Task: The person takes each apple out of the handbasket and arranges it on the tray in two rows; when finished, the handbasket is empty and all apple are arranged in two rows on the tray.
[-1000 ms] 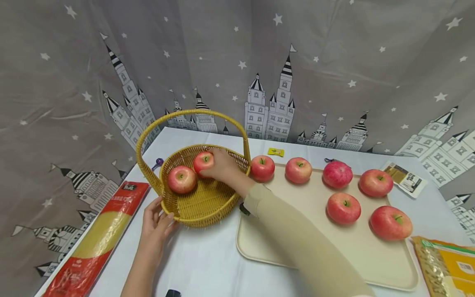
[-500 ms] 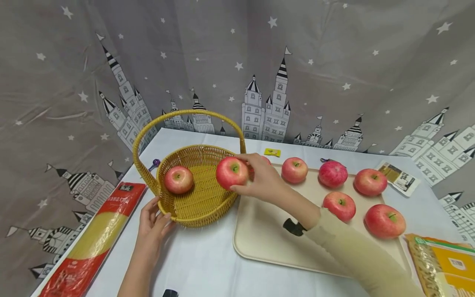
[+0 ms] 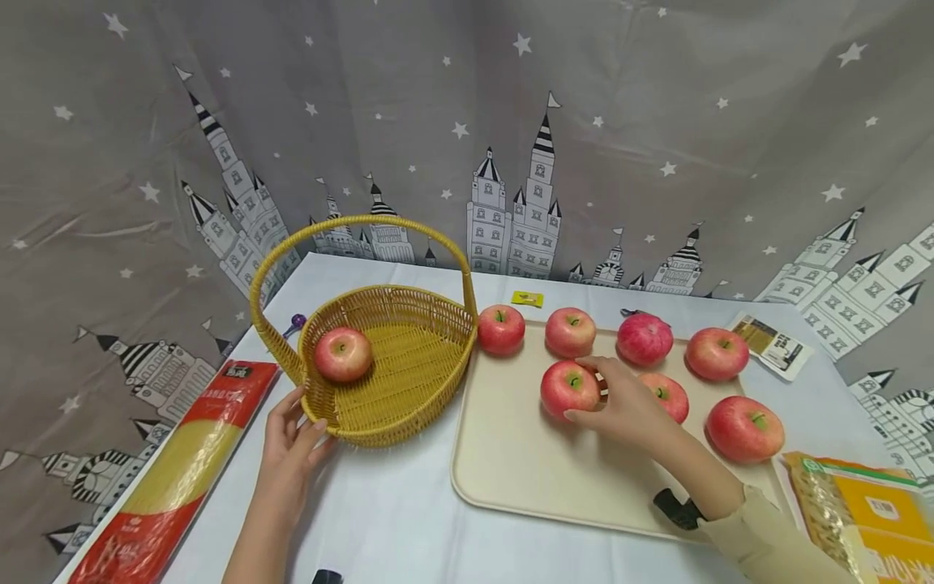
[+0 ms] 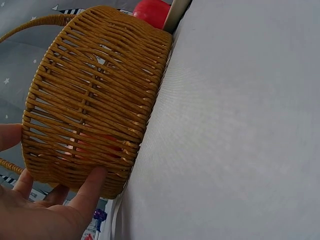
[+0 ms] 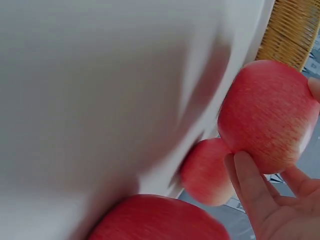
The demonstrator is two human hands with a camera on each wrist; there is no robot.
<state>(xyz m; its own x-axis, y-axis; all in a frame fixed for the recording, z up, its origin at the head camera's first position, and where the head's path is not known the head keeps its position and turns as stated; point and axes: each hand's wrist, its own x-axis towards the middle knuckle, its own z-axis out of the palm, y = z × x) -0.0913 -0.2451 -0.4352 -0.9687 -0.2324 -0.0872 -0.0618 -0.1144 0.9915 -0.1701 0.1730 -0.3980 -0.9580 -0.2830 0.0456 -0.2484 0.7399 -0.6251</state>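
My left hand (image 3: 283,458) holds the near left side of a yellow wicker basket (image 3: 438,405) with a tall arched handle. In the left wrist view, its fingers and thumb bear on the woven wall (image 4: 100,85). One red apple (image 3: 343,354) lies inside at the basket's left. My right hand (image 3: 623,405) grips another apple (image 3: 564,391) between thumb and fingers over the beige tray (image 3: 525,478). From the right wrist, that apple (image 5: 270,115) appears raised, with a shadow on the tray. Several more apples stand around it, one (image 3: 664,396) partly hidden behind the right hand.
A red noodle pack (image 3: 175,478) lies left of the basket, near a purple-wrapped lollipop (image 3: 297,322). Behind the tray are a small yellow packet (image 3: 527,298) and a flat brown-and-white packet (image 3: 772,345). An orange bag (image 3: 861,511) lies at the right. A grey curtain (image 3: 409,97) hangs behind.
My right hand has taken an apple out of the basket and carried it right, over the tray. The left hand has stayed at the basket's side.
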